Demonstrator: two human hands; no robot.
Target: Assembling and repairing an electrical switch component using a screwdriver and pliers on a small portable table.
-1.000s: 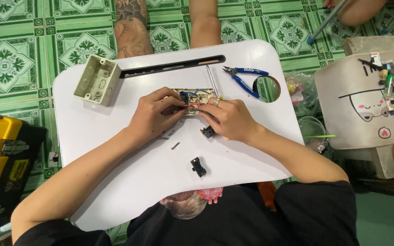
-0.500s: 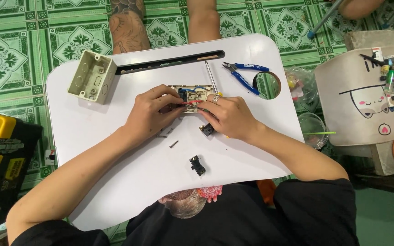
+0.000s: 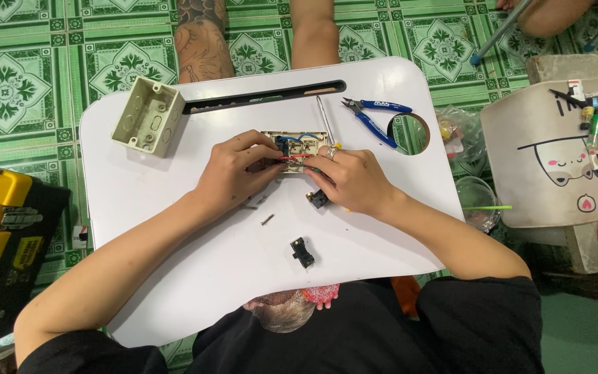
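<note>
white lap table (image 3: 174, 201) | both hands' fingers (image 3: 261, 156) pinch switch plate (image 3: 297, 147) | pliers (image 3: 375, 118) near edge

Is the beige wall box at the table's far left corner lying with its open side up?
Yes, open side up: the beige wall box shows its hollow inside, and it looks empty.

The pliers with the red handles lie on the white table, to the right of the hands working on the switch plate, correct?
Not quite: the head view shows the pliers have blue handles, not red. They do lie on the white table, to the right of the left hand and right hand working on the switch plate.
</note>
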